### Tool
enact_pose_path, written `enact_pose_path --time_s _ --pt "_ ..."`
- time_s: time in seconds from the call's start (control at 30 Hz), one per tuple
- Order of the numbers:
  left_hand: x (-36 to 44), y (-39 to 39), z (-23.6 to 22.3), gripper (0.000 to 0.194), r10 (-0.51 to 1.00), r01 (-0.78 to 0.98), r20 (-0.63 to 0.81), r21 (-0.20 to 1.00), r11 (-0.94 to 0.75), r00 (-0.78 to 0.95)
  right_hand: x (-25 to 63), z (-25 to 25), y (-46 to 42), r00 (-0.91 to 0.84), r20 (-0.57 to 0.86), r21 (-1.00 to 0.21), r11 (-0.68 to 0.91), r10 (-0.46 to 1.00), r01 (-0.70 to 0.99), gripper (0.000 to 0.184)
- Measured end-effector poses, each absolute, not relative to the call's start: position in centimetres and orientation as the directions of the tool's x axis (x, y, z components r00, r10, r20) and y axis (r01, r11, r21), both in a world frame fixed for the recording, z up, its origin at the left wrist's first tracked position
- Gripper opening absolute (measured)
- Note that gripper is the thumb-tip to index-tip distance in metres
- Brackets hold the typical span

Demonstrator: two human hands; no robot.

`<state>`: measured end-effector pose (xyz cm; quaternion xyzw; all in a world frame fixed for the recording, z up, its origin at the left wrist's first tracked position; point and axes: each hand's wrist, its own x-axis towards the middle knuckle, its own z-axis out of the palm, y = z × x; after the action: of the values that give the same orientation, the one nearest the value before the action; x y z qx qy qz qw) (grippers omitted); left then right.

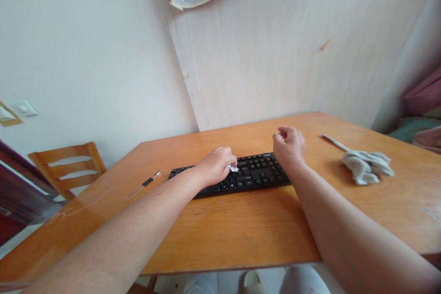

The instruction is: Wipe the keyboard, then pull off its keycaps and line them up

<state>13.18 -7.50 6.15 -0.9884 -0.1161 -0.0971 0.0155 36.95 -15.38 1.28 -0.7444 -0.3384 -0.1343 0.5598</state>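
Observation:
A black keyboard [257, 177] lies across the wooden table. Over its middle keys, my left hand [217, 165] is closed on a small crumpled white tissue [233, 168] that pokes out beside the fingers. The hand covers part of the keys beneath it. At the keyboard's right end, my right hand [290, 147] is curled into a loose fist with nothing showing in it. My right wrist hides that end of the keyboard, and I cannot tell whether the hand touches it.
On the right of the wooden table [227, 229] lies a grey cloth [367, 165] beside a thin pale stick [336, 142]. A slim tool with a black grip [148, 181] rests left of the keyboard. A wooden chair [70, 165] stands at left; a wall panel rises behind.

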Motion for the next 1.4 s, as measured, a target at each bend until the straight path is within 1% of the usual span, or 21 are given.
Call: enact_pose_path --time_s 0.1,0.43,1.07,1.4 --pt "12.4 -7.3 6.3 0.026 0.228 0.235 0.172 -0.016 -0.972 0.958 36.9 1.3 -15.4 0.736 0.577 -0.745 -0.143 0.355 0.652 0.032" --pt "9.5 -6.9 6.6 0.026 0.237 0.252 0.161 -0.079 -0.965 0.958 36.8 1.5 -15.6 0.741 0.562 -0.747 -0.160 0.366 0.646 0.032" --pt "3.8 -5.9 6.7 0.024 0.316 0.334 0.175 -0.083 -0.939 0.933 37.7 0.9 -15.5 0.722 0.571 -0.696 -0.236 0.390 0.678 0.035" --pt "1.0 -5.3 6.8 0.025 0.362 0.379 0.173 -0.079 -0.922 0.916 38.0 0.7 -15.5 0.694 0.599 -0.656 -0.252 0.400 0.711 0.035"
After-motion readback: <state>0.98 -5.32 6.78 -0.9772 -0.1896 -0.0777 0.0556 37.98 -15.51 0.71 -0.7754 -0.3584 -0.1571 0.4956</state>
